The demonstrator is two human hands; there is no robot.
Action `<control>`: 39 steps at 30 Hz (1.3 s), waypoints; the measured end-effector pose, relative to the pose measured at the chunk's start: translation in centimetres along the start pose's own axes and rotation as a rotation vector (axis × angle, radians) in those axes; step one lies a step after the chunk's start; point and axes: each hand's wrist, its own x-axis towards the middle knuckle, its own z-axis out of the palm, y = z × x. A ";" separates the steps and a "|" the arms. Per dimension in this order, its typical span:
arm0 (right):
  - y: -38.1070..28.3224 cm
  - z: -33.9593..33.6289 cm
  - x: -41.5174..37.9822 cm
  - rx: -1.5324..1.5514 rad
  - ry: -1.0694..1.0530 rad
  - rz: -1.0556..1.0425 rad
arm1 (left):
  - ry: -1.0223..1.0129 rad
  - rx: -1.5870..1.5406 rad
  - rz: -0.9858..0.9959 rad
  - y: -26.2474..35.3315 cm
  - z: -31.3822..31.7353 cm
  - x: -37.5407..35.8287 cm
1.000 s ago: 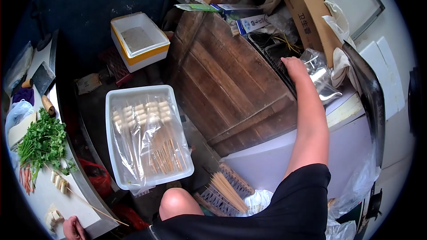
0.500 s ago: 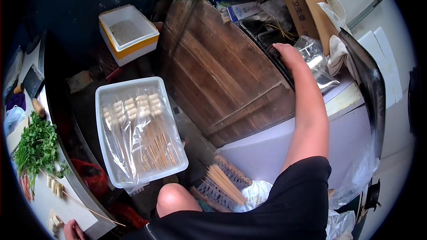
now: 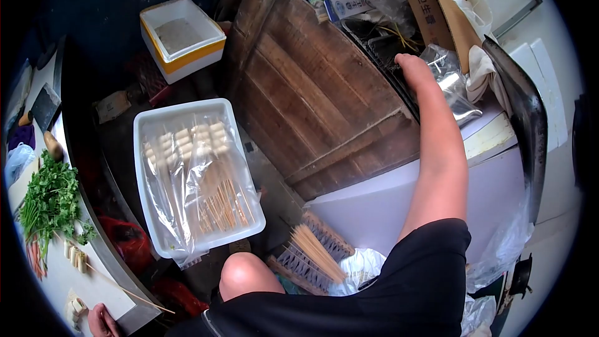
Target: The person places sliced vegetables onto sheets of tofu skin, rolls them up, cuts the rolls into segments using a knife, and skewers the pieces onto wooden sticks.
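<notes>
My left hand (image 3: 102, 322) is at the counter's near edge, cut off by the dark view border. Its fingers are curled; whatever they hold is hidden. Beside it lie pale rolled pieces (image 3: 76, 313); a skewer of similar rolls (image 3: 76, 258) rests farther up, its stick (image 3: 131, 291) jutting over the edge. My right hand (image 3: 414, 70) reaches to the dark rack (image 3: 382, 53) behind the wooden board (image 3: 318, 93). Those fingers are bent together at the rack, and what they grip cannot be made out. A clear plastic bag with a silvery sheen (image 3: 458, 100) lies next to that wrist.
A white tray (image 3: 257, 233) holds filmed-over skewers (image 3: 203, 168). Bare sticks (image 3: 315, 253) stand in a patterned basket (image 3: 331, 237) by my knee. A foam box (image 3: 187, 62) sits at the back, a cardboard box (image 3: 430, 12) at upper right. Leafy greens (image 3: 50, 203) cover part of the counter.
The view has shifted slightly. My right hand has moved a little to the right along the rack, its fingers now more bent. My left hand stays by the rolled pieces.
</notes>
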 end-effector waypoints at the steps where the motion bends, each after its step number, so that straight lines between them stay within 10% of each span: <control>1: 0.3 0.1 -0.1 -0.001 -0.004 0.001 | -0.003 -0.001 0.002 0.0 0.0 0.0; 39: 0.7 4.8 2.6 0.561 0.519 0.097 | 0.025 -0.006 -0.002 0.6 -0.1 0.3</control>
